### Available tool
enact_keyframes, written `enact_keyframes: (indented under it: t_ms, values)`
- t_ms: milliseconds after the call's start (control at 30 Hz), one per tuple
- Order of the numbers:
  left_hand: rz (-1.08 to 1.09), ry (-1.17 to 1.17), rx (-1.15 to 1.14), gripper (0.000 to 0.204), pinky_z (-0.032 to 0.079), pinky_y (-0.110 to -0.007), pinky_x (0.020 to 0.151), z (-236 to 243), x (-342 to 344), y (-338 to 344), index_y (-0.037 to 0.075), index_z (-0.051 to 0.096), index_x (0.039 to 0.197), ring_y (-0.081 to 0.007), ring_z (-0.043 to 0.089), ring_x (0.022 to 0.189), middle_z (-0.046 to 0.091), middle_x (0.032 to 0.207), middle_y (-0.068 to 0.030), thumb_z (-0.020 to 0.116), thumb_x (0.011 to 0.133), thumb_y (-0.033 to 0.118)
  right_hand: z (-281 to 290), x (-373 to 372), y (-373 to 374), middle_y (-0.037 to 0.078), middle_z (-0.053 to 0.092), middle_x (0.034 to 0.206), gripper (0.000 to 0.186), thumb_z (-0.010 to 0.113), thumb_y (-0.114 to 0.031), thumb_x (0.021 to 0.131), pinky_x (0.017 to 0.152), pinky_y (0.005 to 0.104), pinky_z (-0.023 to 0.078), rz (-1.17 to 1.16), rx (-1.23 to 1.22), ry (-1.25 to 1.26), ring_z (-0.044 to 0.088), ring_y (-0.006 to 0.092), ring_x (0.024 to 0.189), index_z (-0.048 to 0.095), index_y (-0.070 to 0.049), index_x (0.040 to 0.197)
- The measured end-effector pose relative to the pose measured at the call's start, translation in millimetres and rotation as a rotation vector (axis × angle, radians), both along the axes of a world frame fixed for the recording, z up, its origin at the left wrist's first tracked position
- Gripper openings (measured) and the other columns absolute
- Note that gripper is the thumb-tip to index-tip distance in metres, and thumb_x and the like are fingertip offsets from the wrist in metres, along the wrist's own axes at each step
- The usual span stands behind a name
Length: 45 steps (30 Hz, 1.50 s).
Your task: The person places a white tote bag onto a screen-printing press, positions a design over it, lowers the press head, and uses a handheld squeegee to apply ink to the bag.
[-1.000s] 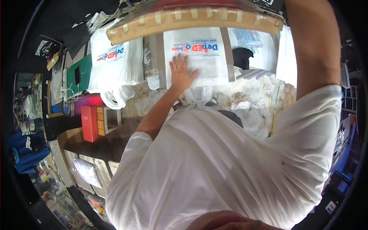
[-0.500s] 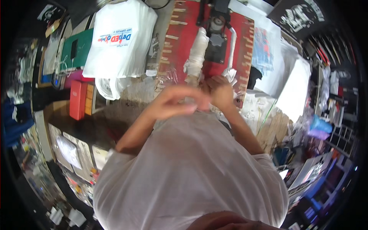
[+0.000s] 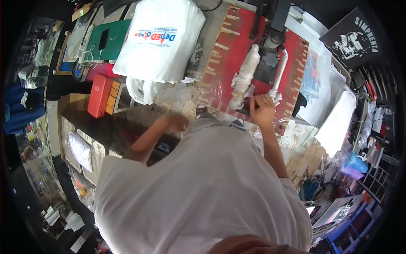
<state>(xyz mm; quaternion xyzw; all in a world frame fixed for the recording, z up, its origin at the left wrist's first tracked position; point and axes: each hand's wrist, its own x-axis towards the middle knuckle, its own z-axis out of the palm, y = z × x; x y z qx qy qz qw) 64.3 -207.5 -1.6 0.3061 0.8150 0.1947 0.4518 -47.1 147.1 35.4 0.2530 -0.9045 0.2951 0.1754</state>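
A red press plate (image 3: 226, 55) with tape round its edges sits before me, carrying a black mechanism (image 3: 269, 60), a cloth-wrapped thick handle (image 3: 247, 67) and a thinner white-wrapped lever (image 3: 280, 74). My right hand (image 3: 262, 111) rests at the plate's front between their lower ends, fingers curled; what it grips is hidden. My left hand (image 3: 176, 123) is blurred at waist level, left of the plate, its finger state unclear. A stack of white printed bags (image 3: 158, 59) lies to the plate's left, handles dangling over the front.
A red box (image 3: 99, 95) and wooden block are at left beside a green mat (image 3: 109, 38) with a phone and white cable. More white bags (image 3: 317, 97) lie right of the plate, below a dark printed board (image 3: 349, 36). Loose clutter crowds both sides.
The red plate has come down over the spot where my left hand was on a bag. My raised right arm came down to its front; my left hand has moved down and left.
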Motion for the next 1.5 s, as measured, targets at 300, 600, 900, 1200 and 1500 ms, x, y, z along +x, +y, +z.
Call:
enact_keyframes:
  t_ms: [300, 600, 900, 1200, 1500]
  values:
    - [0.996, -0.307, 0.277, 0.038, 0.053, -0.032, 0.079, -3.9, 78.4, -37.3, 0.002, 0.067, 0.116, -0.0192, 0.066, 0.089, 0.069, 0.104, -0.0107, 0.069, 0.079, 0.01, 9.2, 1.5, -7.1, 0.011, 0.057, 0.072, 0.018, 0.07, -0.009, 0.082, 0.065, 0.0411, 0.046, -0.059, 0.135, -0.079, 0.057, 0.0303, 0.07, 0.057, -0.005, 0.071]
    - [0.836, -0.486, 0.26, 0.053, 0.049, -0.035, 0.085, -42.5, 64.3, -25.0, -0.002, 0.065, 0.119, -0.0219, 0.062, 0.089, 0.068, 0.097, -0.0095, 0.066, 0.076, 0.027, 8.4, 3.1, -6.3, 0.011, 0.058, 0.073, 0.016, 0.07, -0.01, 0.082, 0.066, 0.0419, 0.048, -0.049, 0.095, -0.059, 0.058, 0.0314, 0.072, 0.058, -0.004, 0.072]
    - [0.54, -0.457, 0.191, 0.054, 0.048, -0.038, 0.096, -41.2, 33.7, 30.3, 0.001, 0.066, 0.119, -0.0247, 0.063, 0.109, 0.069, 0.117, -0.0186, 0.068, 0.076, 0.033, 10.2, 1.3, 1.2, 0.009, 0.056, 0.068, 0.017, 0.07, -0.01, 0.081, 0.066, 0.0407, 0.047, 0.023, -0.026, 0.0, 0.058, 0.0294, 0.068, 0.058, -0.005, 0.07]
    - [0.4, -0.121, 0.016, 0.056, 0.05, -0.041, 0.094, -33.4, 29.5, 63.5, 0.002, 0.06, 0.128, -0.0332, 0.064, 0.109, 0.067, 0.117, -0.0187, 0.069, 0.077, 0.024, 4.3, 2.3, 8.8, 0.008, 0.058, 0.069, 0.017, 0.069, -0.012, 0.081, 0.067, 0.0385, 0.05, 0.036, -0.054, 0.019, 0.059, 0.027, 0.07, 0.058, -0.006, 0.07]
    - [0.564, -0.414, 0.044, 0.065, 0.05, -0.038, 0.096, -23.1, 36.2, 66.7, 0.006, 0.054, 0.139, -0.0253, 0.064, 0.109, 0.066, 0.124, -0.0161, 0.075, 0.081, 0.03, 2.5, 1.3, 9.7, 0.008, 0.059, 0.07, 0.013, 0.069, -0.012, 0.081, 0.068, 0.0386, 0.051, 0.056, -0.064, 0.007, 0.06, 0.0274, 0.071, 0.061, -0.006, 0.072]
